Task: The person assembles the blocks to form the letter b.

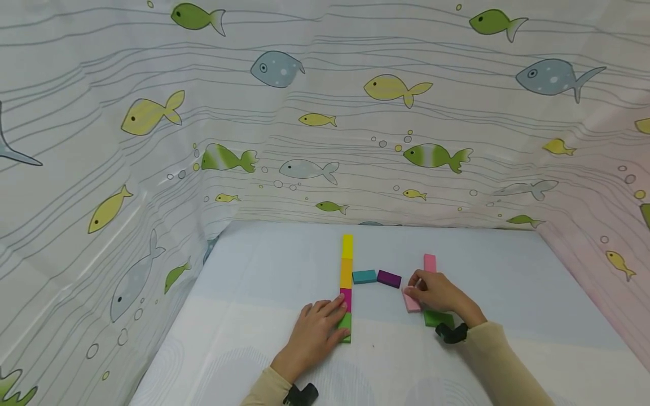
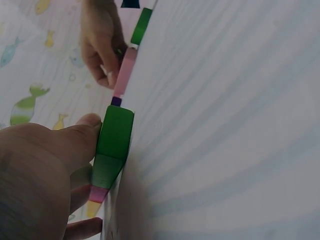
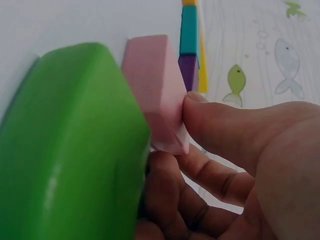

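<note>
**Block Alignment: Hand Positions and Risk Points**

Nearest the head camera, the left hand (image 1: 316, 332) lies flat on the counter (image 1: 244, 316), fingers straight, its fingertips pressed against the green block (image 1: 346, 327) and the magenta block (image 1: 346, 299) at the near end of a straight column. An orange block (image 1: 346, 272) and a yellow block (image 1: 347, 246) continue that column away from the person.

The right hand (image 1: 437, 293) pinches the pink block (image 1: 411, 301) between thumb and curled fingers. In the right wrist view, the thumb (image 3: 225, 117) bears on the block's edge. A second green block (image 1: 438, 318) lies just beside it, partly under the hand, and another pink block (image 1: 429, 262) lies beyond the knuckles.

A teal block (image 1: 364, 276) and a purple block (image 1: 389, 278) lie between the two groups.

Risk, as a judgement: the pinch sits at one edge, so the pink block may pivot and knock the purple block or the adjacent green block. Sideways pressure from the left fingertips may skew the column.
</note>
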`<action>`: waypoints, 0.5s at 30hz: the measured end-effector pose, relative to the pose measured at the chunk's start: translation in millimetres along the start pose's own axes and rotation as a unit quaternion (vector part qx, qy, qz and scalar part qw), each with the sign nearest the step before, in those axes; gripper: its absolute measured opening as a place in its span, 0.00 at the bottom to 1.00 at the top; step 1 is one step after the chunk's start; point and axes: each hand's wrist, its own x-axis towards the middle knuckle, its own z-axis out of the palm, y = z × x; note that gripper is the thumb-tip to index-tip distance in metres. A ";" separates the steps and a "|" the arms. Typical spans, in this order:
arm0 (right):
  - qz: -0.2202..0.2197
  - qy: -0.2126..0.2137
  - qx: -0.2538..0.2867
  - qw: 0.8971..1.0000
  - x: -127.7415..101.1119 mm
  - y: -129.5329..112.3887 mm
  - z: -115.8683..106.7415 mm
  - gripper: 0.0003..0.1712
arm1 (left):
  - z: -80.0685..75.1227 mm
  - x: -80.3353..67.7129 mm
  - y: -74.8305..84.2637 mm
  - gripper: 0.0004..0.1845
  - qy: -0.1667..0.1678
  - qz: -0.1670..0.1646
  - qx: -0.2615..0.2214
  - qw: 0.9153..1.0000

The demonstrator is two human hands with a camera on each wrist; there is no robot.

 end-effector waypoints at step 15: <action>-0.021 0.022 -0.008 1.000 -0.1 -2.7 3.3 0.15 | 1.4 0.6 -0.8 0.30 -0.003 -0.003 -0.003 1.000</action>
